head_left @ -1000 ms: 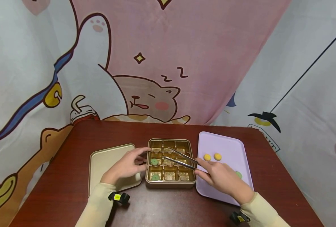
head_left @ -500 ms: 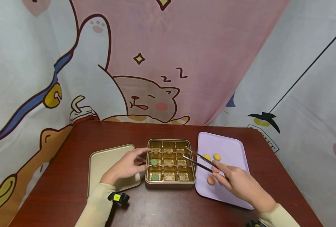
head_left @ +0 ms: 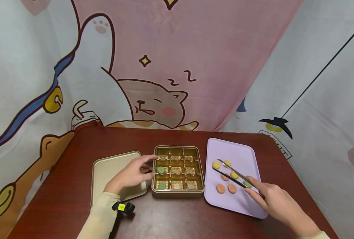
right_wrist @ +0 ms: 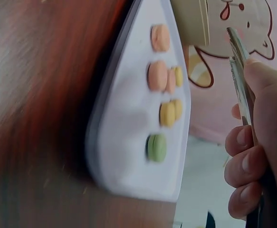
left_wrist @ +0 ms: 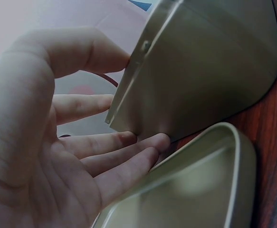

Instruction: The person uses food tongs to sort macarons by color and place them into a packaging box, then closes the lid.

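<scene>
My right hand [head_left: 276,200] grips metal tongs [head_left: 234,179], their two arms spread apart with nothing between the tips, over the lilac tray [head_left: 235,204]. On that tray lie three pink macarons [head_left: 220,188], three yellow macarons [head_left: 216,165] and one green macaron [head_left: 247,183]. My left hand [head_left: 130,174] touches the left side of a gold tin box [head_left: 178,195] with extended fingertips, as the left wrist view also shows. The box has several square compartments. Two green macarons sit in its left column, one in the middle compartment [head_left: 160,170] and one in the front compartment [head_left: 162,186].
The tin's lid [head_left: 109,171] lies on the dark red wooden table [head_left: 171,219], left of the box and partly under my left hand. A printed cartoon cloth [head_left: 224,66] hangs behind the table's far edge.
My right hand has moved right with the tongs, from above the box to above the tray, bringing more macarons into view. My left hand stays at the box.
</scene>
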Action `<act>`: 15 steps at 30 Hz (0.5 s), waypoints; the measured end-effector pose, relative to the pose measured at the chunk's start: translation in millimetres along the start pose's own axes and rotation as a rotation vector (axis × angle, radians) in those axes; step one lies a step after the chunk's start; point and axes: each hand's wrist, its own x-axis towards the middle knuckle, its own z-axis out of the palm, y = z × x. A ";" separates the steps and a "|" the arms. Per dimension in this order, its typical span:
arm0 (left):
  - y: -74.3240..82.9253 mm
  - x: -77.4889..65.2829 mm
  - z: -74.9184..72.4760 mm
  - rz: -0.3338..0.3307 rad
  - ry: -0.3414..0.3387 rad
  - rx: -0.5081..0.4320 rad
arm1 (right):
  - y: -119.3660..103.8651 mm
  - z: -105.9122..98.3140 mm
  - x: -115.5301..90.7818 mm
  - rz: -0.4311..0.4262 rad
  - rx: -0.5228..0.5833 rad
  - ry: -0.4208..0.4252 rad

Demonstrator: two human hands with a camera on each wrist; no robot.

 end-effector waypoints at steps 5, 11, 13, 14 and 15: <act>-1.1 -0.5 -0.1 0.005 0.002 0.011 | 18.8 -2.1 -14.8 0.020 -0.024 0.012; -0.6 0.2 -0.4 0.013 0.001 0.001 | 36.1 -1.7 -32.2 0.109 -0.009 -0.062; -0.7 0.1 -0.3 0.011 0.000 0.001 | 41.4 -1.0 -36.1 0.153 -0.001 -0.110; -0.6 0.1 -0.2 0.009 0.000 0.001 | 44.0 -0.5 -37.9 0.174 0.003 -0.129; -0.6 0.1 -0.1 0.008 -0.001 0.003 | 46.7 0.2 -39.7 0.191 0.004 -0.144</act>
